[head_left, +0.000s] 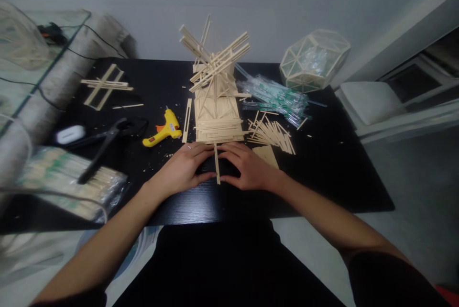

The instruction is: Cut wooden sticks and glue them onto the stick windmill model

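Black clothing [215, 268] fronts the counter [193, 209], where left hand [184, 166] and right hand [249, 168] grip a narrow wooden strip [217, 166] between their fingers [203, 156] (a stick-built model [217, 106] stands just beyond).

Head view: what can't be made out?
Palms of left hand and right hand: head view, hidden by the hands' backs.
Back of the windmill model: head view, behind its blades and front.
Left part of the glass table: head view, cut off by left edge.
Print on the packet at left: head view, too blurred to read.
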`<state>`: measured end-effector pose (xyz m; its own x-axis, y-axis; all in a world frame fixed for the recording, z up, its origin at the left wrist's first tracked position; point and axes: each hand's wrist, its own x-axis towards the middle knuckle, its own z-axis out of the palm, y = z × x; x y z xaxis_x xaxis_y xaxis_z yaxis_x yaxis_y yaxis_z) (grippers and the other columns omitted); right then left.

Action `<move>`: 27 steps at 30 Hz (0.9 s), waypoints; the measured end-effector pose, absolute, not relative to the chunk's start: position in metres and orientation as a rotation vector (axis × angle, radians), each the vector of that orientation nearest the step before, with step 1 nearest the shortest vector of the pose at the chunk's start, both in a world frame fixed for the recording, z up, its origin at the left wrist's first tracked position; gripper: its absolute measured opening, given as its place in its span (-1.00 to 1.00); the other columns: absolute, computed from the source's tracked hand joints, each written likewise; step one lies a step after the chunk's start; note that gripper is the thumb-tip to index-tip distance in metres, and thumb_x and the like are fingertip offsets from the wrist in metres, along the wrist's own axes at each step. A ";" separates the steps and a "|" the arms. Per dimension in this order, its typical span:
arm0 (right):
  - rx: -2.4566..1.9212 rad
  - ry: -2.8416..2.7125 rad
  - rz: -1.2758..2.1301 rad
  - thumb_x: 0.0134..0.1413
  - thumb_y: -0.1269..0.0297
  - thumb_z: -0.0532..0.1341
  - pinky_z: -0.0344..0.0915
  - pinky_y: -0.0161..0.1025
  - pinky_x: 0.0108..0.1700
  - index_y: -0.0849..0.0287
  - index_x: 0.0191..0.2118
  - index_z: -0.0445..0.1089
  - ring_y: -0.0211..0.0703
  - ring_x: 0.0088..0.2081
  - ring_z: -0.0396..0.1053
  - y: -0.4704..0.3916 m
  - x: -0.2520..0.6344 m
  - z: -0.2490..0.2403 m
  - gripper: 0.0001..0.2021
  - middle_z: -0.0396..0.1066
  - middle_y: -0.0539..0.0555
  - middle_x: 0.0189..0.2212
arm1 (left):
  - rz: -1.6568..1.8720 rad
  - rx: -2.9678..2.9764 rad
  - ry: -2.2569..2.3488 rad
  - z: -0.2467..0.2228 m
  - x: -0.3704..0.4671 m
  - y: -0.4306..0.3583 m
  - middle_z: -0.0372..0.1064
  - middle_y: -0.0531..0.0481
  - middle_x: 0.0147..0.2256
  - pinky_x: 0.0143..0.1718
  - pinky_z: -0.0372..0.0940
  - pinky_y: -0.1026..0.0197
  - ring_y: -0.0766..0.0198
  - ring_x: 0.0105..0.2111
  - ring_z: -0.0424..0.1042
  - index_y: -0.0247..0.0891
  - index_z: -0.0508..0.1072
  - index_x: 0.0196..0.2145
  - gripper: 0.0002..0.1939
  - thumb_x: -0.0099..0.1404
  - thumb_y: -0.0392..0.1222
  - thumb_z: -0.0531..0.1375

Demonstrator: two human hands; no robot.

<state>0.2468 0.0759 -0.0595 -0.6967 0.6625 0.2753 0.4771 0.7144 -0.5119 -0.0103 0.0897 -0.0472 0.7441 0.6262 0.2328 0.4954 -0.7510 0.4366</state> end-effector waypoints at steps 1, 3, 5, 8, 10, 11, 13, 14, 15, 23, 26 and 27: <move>-0.875 -2.474 0.568 0.16 0.17 0.41 0.26 0.23 0.37 0.26 0.15 0.44 0.22 0.30 0.32 0.076 0.247 -0.059 -0.51 0.39 0.36 0.25 | 0.531 2.595 0.867 -0.047 -0.010 0.090 0.47 -0.26 0.16 0.20 0.37 -0.21 -0.11 0.20 0.43 -0.27 0.46 0.22 -0.48 0.40 0.01 0.32; -0.876 -2.474 0.571 0.17 0.17 0.41 0.26 0.24 0.36 0.25 0.15 0.44 0.22 0.30 0.32 0.076 0.247 -0.059 -0.52 0.38 0.36 0.26 | 0.535 2.593 0.863 -0.048 -0.010 0.090 0.47 -0.27 0.15 0.20 0.38 -0.21 -0.11 0.19 0.44 -0.28 0.46 0.22 -0.47 0.39 0.01 0.32; -0.875 -2.470 0.575 0.17 0.17 0.40 0.25 0.26 0.37 0.25 0.16 0.44 0.22 0.30 0.32 0.076 0.247 -0.059 -0.52 0.39 0.36 0.26 | 0.536 2.587 0.858 -0.048 -0.010 0.090 0.48 -0.26 0.15 0.20 0.38 -0.22 -0.10 0.19 0.44 -0.28 0.46 0.22 -0.47 0.39 0.01 0.32; -0.871 -2.467 0.577 0.18 0.18 0.41 0.24 0.24 0.37 0.26 0.16 0.44 0.22 0.30 0.32 0.075 0.247 -0.058 -0.52 0.39 0.36 0.26 | 0.534 2.586 0.858 -0.048 -0.010 0.090 0.48 -0.26 0.15 0.20 0.38 -0.22 -0.11 0.19 0.43 -0.28 0.46 0.21 -0.48 0.40 0.00 0.32; -0.872 -2.471 0.571 0.17 0.18 0.41 0.25 0.23 0.37 0.25 0.15 0.44 0.21 0.30 0.32 0.075 0.247 -0.058 -0.53 0.39 0.35 0.26 | 0.526 2.595 0.858 -0.047 -0.010 0.090 0.47 -0.27 0.14 0.20 0.38 -0.22 -0.11 0.19 0.43 -0.30 0.45 0.21 -0.48 0.40 0.00 0.32; -0.876 -2.475 0.567 0.18 0.17 0.41 0.26 0.23 0.37 0.24 0.15 0.44 0.21 0.31 0.32 0.075 0.247 -0.057 -0.53 0.39 0.34 0.26 | 0.519 2.598 0.857 -0.047 -0.010 0.090 0.47 -0.27 0.14 0.20 0.38 -0.21 -0.10 0.20 0.43 -0.31 0.45 0.21 -0.48 0.40 0.00 0.32; -0.880 -2.479 0.562 0.18 0.16 0.41 0.27 0.24 0.36 0.21 0.15 0.43 0.21 0.30 0.33 0.075 0.247 -0.058 -0.53 0.39 0.33 0.25 | 0.504 2.595 0.855 -0.046 -0.009 0.091 0.47 -0.25 0.14 0.20 0.38 -0.20 -0.09 0.20 0.43 -0.30 0.44 0.20 -0.48 0.40 0.01 0.32; -0.881 -2.479 0.563 0.18 0.16 0.40 0.27 0.25 0.35 0.21 0.15 0.43 0.21 0.30 0.33 0.075 0.247 -0.058 -0.53 0.39 0.33 0.25 | 0.499 2.591 0.857 -0.045 -0.009 0.091 0.48 -0.25 0.14 0.20 0.38 -0.20 -0.09 0.19 0.43 -0.29 0.43 0.20 -0.48 0.40 0.01 0.33; -0.880 -2.478 0.565 0.18 0.16 0.40 0.27 0.26 0.35 0.21 0.15 0.43 0.22 0.30 0.32 0.075 0.247 -0.058 -0.53 0.39 0.33 0.25 | 0.497 2.585 0.858 -0.045 -0.009 0.091 0.48 -0.25 0.14 0.20 0.38 -0.20 -0.09 0.19 0.43 -0.29 0.43 0.20 -0.48 0.39 0.01 0.33; -0.879 -2.494 0.535 0.18 0.15 0.41 0.28 0.24 0.35 0.23 0.14 0.44 0.22 0.30 0.33 0.076 0.247 -0.059 -0.53 0.40 0.34 0.24 | 0.506 2.577 0.866 -0.043 -0.009 0.090 0.48 -0.26 0.14 0.21 0.37 -0.21 -0.10 0.19 0.43 -0.28 0.43 0.19 -0.50 0.39 -0.03 0.33; -0.886 -2.495 0.541 0.19 0.13 0.40 0.28 0.24 0.35 0.25 0.14 0.44 0.21 0.30 0.33 0.076 0.247 -0.058 -0.53 0.40 0.35 0.24 | 0.494 2.583 0.866 -0.044 -0.009 0.091 0.47 -0.25 0.14 0.20 0.37 -0.21 -0.10 0.19 0.43 -0.27 0.43 0.19 -0.50 0.40 -0.01 0.32; -0.887 -2.496 0.544 0.19 0.13 0.40 0.28 0.24 0.36 0.25 0.14 0.44 0.21 0.30 0.33 0.076 0.247 -0.058 -0.53 0.40 0.35 0.24 | 0.494 2.582 0.865 -0.045 -0.009 0.091 0.47 -0.25 0.14 0.20 0.37 -0.21 -0.10 0.20 0.43 -0.27 0.43 0.20 -0.50 0.40 0.00 0.32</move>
